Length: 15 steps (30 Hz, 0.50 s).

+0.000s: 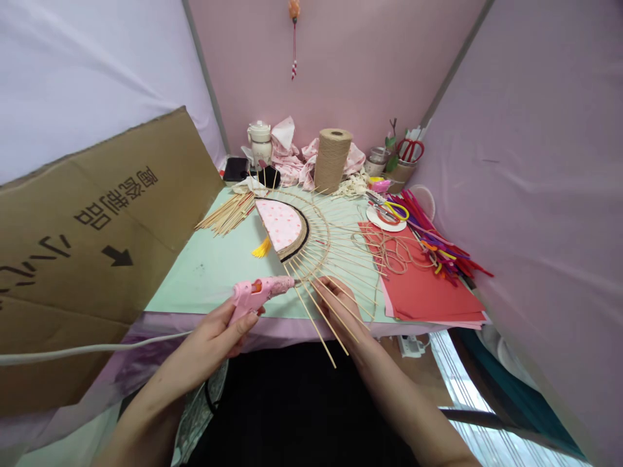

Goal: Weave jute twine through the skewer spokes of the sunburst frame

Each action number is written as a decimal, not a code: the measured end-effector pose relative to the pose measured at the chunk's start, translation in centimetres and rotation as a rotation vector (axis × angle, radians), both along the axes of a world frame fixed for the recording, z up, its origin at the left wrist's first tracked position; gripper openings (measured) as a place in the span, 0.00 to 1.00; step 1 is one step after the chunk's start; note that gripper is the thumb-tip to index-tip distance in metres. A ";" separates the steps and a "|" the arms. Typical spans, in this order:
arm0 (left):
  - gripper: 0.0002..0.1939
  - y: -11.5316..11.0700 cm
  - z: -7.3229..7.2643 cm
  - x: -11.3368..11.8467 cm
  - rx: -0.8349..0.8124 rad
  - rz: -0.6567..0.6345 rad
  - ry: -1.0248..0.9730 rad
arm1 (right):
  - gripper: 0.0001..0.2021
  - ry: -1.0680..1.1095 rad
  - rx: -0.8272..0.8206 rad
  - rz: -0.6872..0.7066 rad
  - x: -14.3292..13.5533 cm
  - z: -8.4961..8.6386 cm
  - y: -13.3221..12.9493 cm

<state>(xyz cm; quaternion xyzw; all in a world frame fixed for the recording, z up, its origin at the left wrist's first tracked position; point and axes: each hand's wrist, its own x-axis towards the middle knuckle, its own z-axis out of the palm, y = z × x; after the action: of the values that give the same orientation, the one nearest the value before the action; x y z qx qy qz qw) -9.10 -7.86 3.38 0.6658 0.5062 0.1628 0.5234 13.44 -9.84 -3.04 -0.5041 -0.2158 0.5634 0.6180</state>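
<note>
My left hand (228,327) is wrapped round the handle of a pink hot glue gun (257,292), its nozzle close to the sticks at the near edge of a fan-shaped craft piece. That piece has a half-round centre of pink dotted fabric (281,220), a black border, and thin wooden sticks (335,295) fanning outward. An arc of twine (327,233) crosses the sticks. My right hand (338,305) is closed at the near sticks, beside the nozzle; its fingertips are partly hidden, and it seems to pinch the twine or a stick. A yellow tassel (261,248) lies left of the fabric.
A cardboard sheet (111,246) leans at left. Loose sticks (228,213) lie nearby. A twine spool (333,159) stands at the back. Red paper (428,285), yellow-handled scissors (396,211) and coloured pipe cleaners (442,250) lie at right. The glue gun's white cord (97,350) runs left.
</note>
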 end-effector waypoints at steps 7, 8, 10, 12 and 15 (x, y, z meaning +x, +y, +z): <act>0.18 -0.1 0.3 0.3 -0.010 0.013 -0.015 | 0.16 0.000 0.007 0.007 0.1 -0.2 0.1; 0.18 -0.1 0.2 0.3 -0.010 0.016 -0.023 | 0.16 -0.002 0.005 0.007 0.0 -0.1 0.1; 0.17 -0.1 0.1 0.3 -0.012 0.027 -0.043 | 0.16 -0.007 -0.003 0.004 0.0 0.0 0.1; 0.16 0.0 -0.1 0.2 -0.021 0.036 -0.068 | 0.16 -0.014 -0.004 0.000 0.0 0.0 0.1; 0.14 0.0 -0.2 0.1 -0.018 0.048 -0.085 | 0.16 -0.016 0.001 -0.003 0.0 0.1 0.1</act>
<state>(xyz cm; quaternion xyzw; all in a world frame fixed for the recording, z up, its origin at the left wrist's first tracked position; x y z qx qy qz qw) -8.96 -7.82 3.15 0.6411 0.5008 0.1987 0.5465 13.43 -9.78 -2.98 -0.5085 -0.2203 0.5583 0.6174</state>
